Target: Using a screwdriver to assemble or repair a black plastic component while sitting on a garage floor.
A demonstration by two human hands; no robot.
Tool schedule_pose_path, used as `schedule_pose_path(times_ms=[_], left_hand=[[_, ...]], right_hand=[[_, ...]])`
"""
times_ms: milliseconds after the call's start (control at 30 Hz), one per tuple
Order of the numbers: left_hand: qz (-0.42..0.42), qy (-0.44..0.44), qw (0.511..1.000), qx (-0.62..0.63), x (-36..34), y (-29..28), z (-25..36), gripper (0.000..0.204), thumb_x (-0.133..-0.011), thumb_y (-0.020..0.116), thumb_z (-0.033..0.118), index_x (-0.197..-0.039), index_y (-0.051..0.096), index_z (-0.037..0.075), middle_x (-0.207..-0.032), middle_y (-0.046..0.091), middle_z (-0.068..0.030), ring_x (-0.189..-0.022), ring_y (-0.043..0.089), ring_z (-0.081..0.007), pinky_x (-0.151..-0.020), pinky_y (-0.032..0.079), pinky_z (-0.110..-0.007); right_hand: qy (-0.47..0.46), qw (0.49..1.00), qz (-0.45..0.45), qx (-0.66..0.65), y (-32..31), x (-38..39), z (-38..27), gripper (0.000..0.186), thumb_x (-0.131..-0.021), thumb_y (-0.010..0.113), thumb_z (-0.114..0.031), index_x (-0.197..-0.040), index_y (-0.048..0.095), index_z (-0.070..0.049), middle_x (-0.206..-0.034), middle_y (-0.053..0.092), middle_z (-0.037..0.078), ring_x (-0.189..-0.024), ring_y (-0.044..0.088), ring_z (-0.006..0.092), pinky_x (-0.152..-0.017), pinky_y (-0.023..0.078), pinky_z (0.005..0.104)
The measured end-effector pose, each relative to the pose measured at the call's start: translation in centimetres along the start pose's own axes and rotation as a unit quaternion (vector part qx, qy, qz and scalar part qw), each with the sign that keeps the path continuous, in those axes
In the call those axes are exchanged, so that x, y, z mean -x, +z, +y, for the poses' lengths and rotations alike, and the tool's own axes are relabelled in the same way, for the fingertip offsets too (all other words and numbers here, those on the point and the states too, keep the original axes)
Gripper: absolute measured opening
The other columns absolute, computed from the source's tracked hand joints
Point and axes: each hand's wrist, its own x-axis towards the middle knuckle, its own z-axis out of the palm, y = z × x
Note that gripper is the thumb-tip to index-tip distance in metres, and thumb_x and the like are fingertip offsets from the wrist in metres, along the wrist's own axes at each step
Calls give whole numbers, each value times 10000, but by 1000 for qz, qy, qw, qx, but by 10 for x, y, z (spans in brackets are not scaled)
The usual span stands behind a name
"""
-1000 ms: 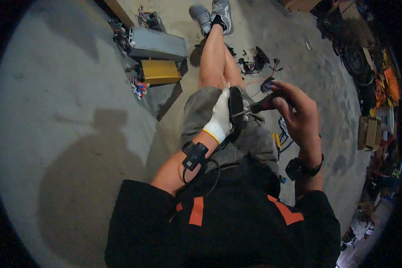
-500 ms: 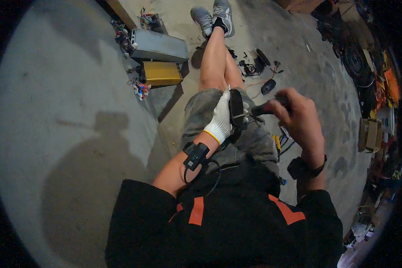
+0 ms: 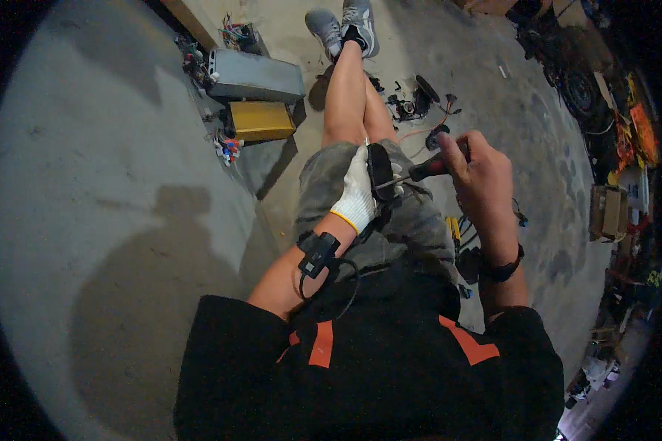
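Observation:
Over my lap, my left hand (image 3: 357, 185), in a white knit glove with a yellow cuff, is closed around a dark oblong part (image 3: 380, 167). Its exact kind I cannot make out. My bare right hand (image 3: 485, 176) grips the handle of a screwdriver (image 3: 428, 169). The metal shaft points left, and its tip meets the lower end of the dark part. Just beyond the right hand, a small black piece with a cable (image 3: 438, 137) lies on the floor.
Left of my legs sit a silver metal box (image 3: 256, 76) and a yellow box (image 3: 260, 120) with loose wire connectors. Black parts (image 3: 412, 103) lie right of my shins. Boxes and clutter line the right side, including a cardboard box (image 3: 608, 213). Yellow-handled tools (image 3: 454, 229) are beside my right thigh.
My right hand has turned about the screwdriver handle, its thumb now raised. The left hand still holds the dark part, and the view has shifted slightly.

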Motion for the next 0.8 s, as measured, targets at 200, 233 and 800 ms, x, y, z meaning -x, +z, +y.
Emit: schedule_pose_path(times_ms=[200, 233, 800], left_hand=[[-59, 27, 997, 36, -4, -1, -5, 529, -1039, 400, 568, -1026, 605, 81, -797, 665, -133, -617, 642, -298, -546, 566, -419], [-62, 39, 997, 28, -6, 2, -3, 529, -1040, 402, 562, -1012, 607, 76, -791, 662, -142, -611, 642, -304, -554, 568, -408], [-33, 15, 999, -10, 1, 1, -4, 446, -1059, 385, 486, -1001, 604, 102, -796, 674, -135, -589, 647, -276, -527, 566, -396]], right_hand=[[-291, 915, 58, -274, 20, 1, 27, 404, -991, 658, -270, -1283, 579, -3, -1112, 671, 193, -936, 695, 321, -840, 547, 364], [-295, 910, 30, -288, 19, 0, 27, 405, -995, 651, -260, -1296, 564, -4, -1151, 656, 197, -949, 690, 318, -853, 542, 360], [-179, 979, 98, -26, 20, -4, 19, 333, -954, 697, -228, -1189, 602, -12, -987, 699, 196, -938, 715, 298, -789, 543, 347]])
